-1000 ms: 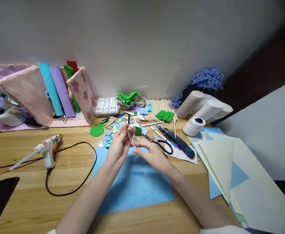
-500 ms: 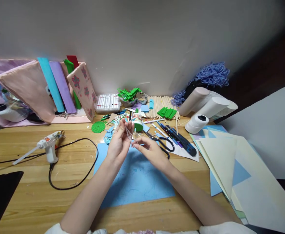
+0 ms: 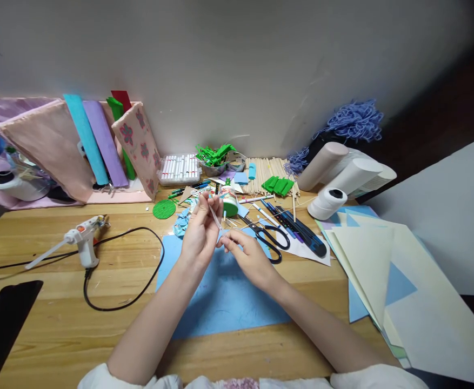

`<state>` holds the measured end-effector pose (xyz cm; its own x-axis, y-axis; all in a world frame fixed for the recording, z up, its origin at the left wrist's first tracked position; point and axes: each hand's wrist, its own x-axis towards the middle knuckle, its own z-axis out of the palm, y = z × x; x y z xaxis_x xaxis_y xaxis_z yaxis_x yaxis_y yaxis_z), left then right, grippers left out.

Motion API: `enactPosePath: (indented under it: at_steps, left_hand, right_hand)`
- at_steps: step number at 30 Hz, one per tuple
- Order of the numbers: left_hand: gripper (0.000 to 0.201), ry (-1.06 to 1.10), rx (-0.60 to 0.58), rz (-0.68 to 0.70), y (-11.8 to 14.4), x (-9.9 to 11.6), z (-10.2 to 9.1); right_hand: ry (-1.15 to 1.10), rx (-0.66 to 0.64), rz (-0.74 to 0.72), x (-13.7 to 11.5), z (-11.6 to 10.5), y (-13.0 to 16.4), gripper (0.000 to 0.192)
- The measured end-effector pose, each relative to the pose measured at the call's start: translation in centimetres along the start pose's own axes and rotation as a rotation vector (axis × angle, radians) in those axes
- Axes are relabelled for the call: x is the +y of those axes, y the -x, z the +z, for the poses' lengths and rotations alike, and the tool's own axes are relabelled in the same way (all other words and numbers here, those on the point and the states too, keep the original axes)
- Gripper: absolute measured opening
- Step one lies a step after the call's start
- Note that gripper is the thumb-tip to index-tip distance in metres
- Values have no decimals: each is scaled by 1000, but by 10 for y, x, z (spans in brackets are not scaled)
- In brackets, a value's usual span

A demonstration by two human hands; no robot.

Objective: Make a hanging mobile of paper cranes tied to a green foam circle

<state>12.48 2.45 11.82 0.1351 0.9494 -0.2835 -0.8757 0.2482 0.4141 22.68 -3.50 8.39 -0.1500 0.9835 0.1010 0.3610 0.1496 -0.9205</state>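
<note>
Thread (image 3: 215, 218) is running between my hands near the far edge of the blue sheet (image 3: 228, 310); I am pinching it high with my left hand (image 3: 199, 232), low with my right hand (image 3: 249, 258), fingertips together

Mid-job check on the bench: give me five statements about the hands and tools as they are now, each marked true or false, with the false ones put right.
1. White strands run between the left hand and the right hand. True.
2. The left hand lies open with nothing in it. False: its fingertips pinch the white strands.
3. The glue gun is on the wooden table, left of both hands. True.
4. The white spool stands to the right of the black-handled scissors. True.
5. The scissors are in the right hand. False: they lie beyond it.
</note>
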Motion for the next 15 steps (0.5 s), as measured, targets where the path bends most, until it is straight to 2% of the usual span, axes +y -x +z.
enactPosePath:
  at_steps: [5, 7, 11, 13, 15]
  left_hand:
    - [26, 1, 57, 18, 0, 8, -2]
    - [22, -65, 95, 1, 1, 13, -8]
    - [9, -384, 171, -134, 5, 27, -36]
    - [11, -601, 118, -252, 10, 36, -53]
    - [20, -889, 33, -291, 16, 45, -67]
  right_hand:
    - [-5, 43, -32, -3, -8, 0, 27]
    - [3, 77, -37, -4, -13, -1, 29]
    - [100, 62, -61, -8, -25, -2, 30]
    - [201, 10, -88, -11, -32, -3, 29]
    - [313, -45, -114, -14, -38, -2, 27]
